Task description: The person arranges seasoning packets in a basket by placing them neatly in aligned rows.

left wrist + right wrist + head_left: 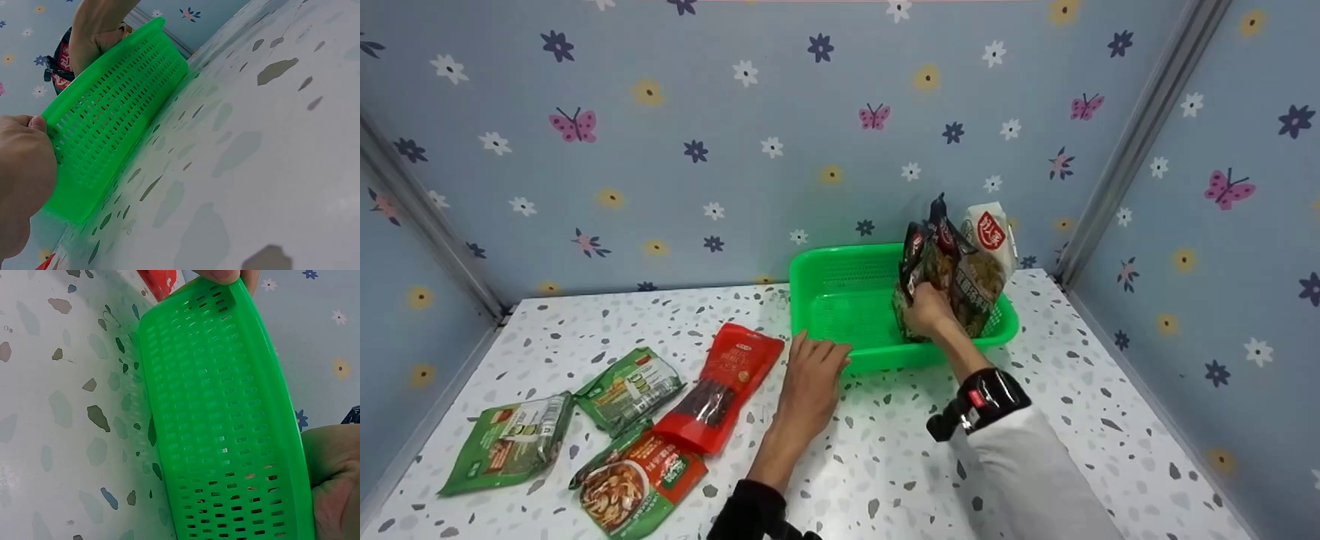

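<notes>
A green plastic basket (829,319) stands near the back wall. My left hand (815,373) holds its front-left corner, and the left wrist view shows the thumb (38,123) against the rim. My right hand (928,309) reaches over the front rim and grips a dark food bag (913,259); its fingertips are partly hidden. Another dark bag (976,289) stands upright right beside it, in the basket's right part. A white bag with a red label (992,234) leans behind them.
Left of the basket lie a red pouch (727,382), an orange-and-green noodle packet (641,484) and two green packets, one nearer (630,390) and one farther left (514,442). Patterned walls (780,150) enclose the speckled table (900,465).
</notes>
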`<state>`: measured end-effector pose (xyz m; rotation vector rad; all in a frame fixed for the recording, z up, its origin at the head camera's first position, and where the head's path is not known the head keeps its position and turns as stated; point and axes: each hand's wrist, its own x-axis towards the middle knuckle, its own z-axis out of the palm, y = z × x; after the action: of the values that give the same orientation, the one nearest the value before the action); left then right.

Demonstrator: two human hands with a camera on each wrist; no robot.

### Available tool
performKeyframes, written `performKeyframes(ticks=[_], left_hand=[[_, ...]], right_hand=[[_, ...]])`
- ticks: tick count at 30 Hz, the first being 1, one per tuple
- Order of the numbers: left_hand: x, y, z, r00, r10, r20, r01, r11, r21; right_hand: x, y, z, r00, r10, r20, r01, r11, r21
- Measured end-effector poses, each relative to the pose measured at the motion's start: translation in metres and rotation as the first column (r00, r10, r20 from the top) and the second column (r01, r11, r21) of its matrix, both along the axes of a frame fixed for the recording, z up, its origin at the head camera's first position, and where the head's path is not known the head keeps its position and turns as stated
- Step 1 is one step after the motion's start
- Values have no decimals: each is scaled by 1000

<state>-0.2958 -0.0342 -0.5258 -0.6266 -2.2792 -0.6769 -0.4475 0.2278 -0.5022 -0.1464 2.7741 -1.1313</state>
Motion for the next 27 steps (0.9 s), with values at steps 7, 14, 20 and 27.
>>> performKeyframes(ticks=[7,14,20,27], left_hand=[[-2,1,-1,1000,4,14,-4,1000,3],[-1,0,-2,1000,2,20,-2,1000,-1],[-1,0,-2,1000,-3,23,3,1000,5],[-2,0,-1,1000,3,17,-3,1000,2]], right_hand=[[-27,11,-26,998,-12,55,11,1000,7],[-27,10,-26,997,-2,73,1,1000,7],[-18,6,-15,997,19,78,-23,998,53],[-4,0,9,986,27,162,-37,998,59]])
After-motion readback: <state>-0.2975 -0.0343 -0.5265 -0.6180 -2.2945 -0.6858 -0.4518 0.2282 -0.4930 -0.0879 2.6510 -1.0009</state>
